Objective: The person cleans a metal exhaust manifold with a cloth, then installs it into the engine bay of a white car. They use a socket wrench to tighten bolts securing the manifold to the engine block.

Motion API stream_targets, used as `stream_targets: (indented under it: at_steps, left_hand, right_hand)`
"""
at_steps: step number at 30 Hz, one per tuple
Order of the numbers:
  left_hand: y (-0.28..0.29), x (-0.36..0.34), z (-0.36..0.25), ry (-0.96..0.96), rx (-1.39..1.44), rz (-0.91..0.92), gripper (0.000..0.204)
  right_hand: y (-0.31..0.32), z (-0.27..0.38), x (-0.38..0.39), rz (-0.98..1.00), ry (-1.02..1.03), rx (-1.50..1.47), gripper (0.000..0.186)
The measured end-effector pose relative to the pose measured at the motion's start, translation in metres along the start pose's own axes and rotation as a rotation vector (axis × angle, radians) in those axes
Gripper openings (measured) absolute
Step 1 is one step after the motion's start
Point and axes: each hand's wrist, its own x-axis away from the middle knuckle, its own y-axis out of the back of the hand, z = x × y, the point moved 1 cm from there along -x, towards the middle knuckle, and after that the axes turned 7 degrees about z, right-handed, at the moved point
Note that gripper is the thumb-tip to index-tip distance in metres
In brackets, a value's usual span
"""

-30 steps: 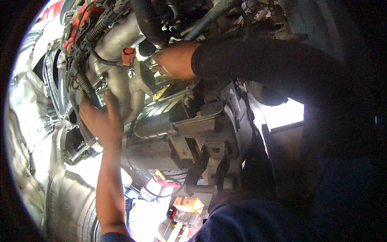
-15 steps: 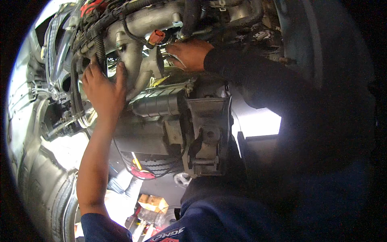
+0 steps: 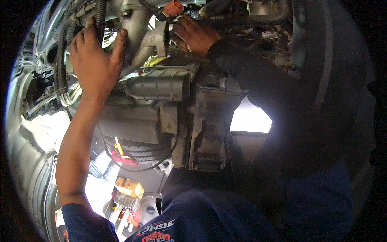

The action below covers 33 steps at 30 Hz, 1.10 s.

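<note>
My left hand (image 3: 94,60) rests with thumb and fingers apart on the left side of a cast metal pipe (image 3: 139,24) in an engine bay. Its thumb lies along the pipe, and its fingertips reach up beside a black corrugated hose (image 3: 100,18). To the right, my right hand (image 3: 196,35) has its fingers bent in beside the pipe's flat flange (image 3: 161,38). Something small and pale shows at those fingertips, too hidden to name. Just above this hand hangs an orange-red electrical connector (image 3: 173,8) on a black corrugated wire sleeve.
Below my hands lie a ribbed black cylinder (image 3: 157,85) and a dark metal bracket (image 3: 209,121). A ribbed tyre (image 3: 147,152) shows underneath. Lower left, a cardboard box (image 3: 129,187) stands on the floor near a person in pale clothing (image 3: 96,181). Body panels curve along the left.
The view has shifted, so the engine parts sit higher in the picture. Both hands stay at the same parts, with the right fingers slightly more bent beside the flange.
</note>
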Motion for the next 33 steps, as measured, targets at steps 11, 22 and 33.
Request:
stream_targets:
  at_steps: [11, 22, 33]
  left_hand:
    - [0.006, -0.004, -0.007, 0.031, -0.061, 0.049, 0.082]
    - [0.003, -0.003, -0.006, 0.009, -0.054, 0.052, 0.080]
    - [0.001, -0.003, -0.007, 0.025, -0.075, 0.060, 0.081]
  right_hand:
    - [0.018, 0.006, -0.006, 0.198, -0.030, -0.078, 0.030]
    - [0.040, -0.002, -0.014, 0.316, -0.045, -0.361, 0.035]
    - [0.027, 0.005, -0.026, 0.566, -0.084, 0.030, 0.030]
